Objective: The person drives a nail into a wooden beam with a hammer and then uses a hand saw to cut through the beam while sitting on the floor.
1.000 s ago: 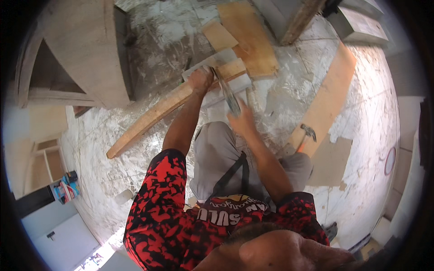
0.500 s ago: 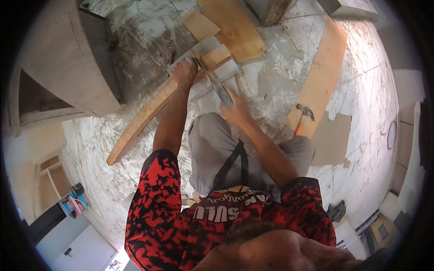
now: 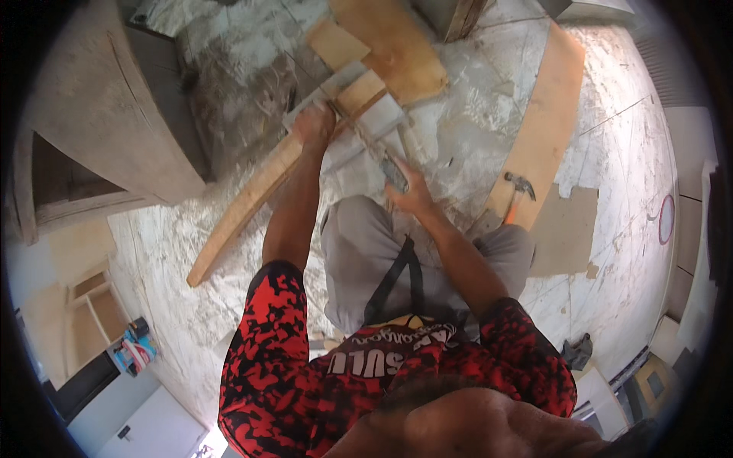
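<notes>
A long wooden plank (image 3: 244,206) lies slanted on the stained floor, with its far end over grey flat pieces (image 3: 382,114). My left hand (image 3: 315,126) presses down on the plank near that end, fingers closed over it. My right hand (image 3: 411,192) grips the handle of a hand saw (image 3: 385,164). The saw's thin blade runs up and left toward the plank, just beside my left hand. Both forearms reach forward over my grey-trousered knees.
A hammer (image 3: 519,187) lies on the floor at right beside a long plywood strip (image 3: 553,114) and a flat brown sheet (image 3: 565,229). Plywood offcuts (image 3: 389,46) lie beyond the plank. A wooden cabinet (image 3: 99,114) stands at left, with a small colourful box (image 3: 134,351) below it.
The view has drifted a little. My left hand stays on the plank, and my right hand has shifted slightly along the saw's line.
</notes>
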Demonstrator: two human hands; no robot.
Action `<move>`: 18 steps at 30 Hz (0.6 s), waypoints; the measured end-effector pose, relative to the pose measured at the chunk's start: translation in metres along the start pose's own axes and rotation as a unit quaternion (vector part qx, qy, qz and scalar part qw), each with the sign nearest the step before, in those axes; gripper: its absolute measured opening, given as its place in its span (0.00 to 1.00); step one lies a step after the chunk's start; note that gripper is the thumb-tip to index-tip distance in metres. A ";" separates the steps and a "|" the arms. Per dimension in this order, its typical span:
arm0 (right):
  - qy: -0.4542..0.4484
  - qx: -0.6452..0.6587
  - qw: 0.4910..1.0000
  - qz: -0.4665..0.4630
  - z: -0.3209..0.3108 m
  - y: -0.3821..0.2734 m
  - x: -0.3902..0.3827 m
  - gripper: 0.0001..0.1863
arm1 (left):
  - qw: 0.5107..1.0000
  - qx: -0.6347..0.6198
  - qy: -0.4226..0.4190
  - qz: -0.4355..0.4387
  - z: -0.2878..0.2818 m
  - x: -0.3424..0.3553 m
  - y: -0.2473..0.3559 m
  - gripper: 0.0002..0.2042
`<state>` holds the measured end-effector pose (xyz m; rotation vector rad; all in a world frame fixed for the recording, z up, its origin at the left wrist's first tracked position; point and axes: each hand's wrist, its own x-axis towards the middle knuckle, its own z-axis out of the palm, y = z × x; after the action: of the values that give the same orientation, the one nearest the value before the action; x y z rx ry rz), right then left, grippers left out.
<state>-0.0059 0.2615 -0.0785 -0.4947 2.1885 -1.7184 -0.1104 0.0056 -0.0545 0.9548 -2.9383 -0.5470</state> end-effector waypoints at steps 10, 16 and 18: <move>0.041 -0.018 0.997 -0.059 -0.001 -0.013 0.005 0.33 | 0.999 -0.007 -0.036 0.012 -0.024 -0.005 0.011 0.30; 0.012 -0.029 0.999 0.007 -0.009 -0.029 0.001 0.34 | 0.966 0.011 -0.129 0.224 -0.035 0.006 -0.030 0.42; 0.056 -0.038 0.995 -0.075 -0.002 -0.020 0.001 0.34 | 0.947 0.100 -0.054 0.300 -0.029 0.000 -0.033 0.44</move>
<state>-0.0062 0.2585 -0.0590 -0.6102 2.3572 -1.7845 -0.0886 -0.0285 -0.0385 -0.0078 -3.1832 -0.2797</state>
